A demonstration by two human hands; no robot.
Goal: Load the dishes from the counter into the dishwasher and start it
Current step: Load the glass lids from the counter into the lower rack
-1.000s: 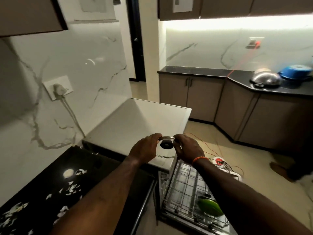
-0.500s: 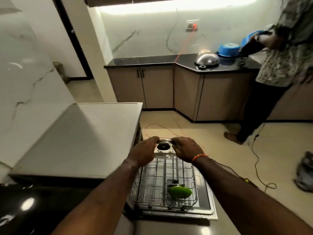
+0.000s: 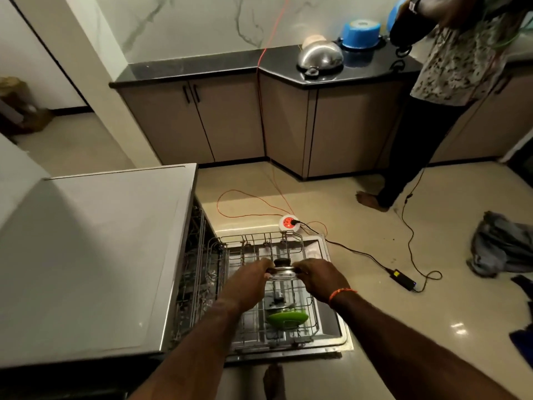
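Note:
I hold a glass lid with a steel rim and a black knob between both hands, above the pulled-out lower rack of the open dishwasher. My left hand grips the lid's left rim and my right hand grips its right rim. A green dish lies in the near part of the wire rack, below the lid. The rack rests on the lowered door.
A person stands at the far right counter, which holds a steel bowl and a blue pot. A red socket box, cables and a black adapter lie on the floor beyond the door. Cloth lies at right.
The view has swung right and down from the counter to the open dishwasher. Both hands have carried the lid from over the dishwasher's top out above the lower rack.

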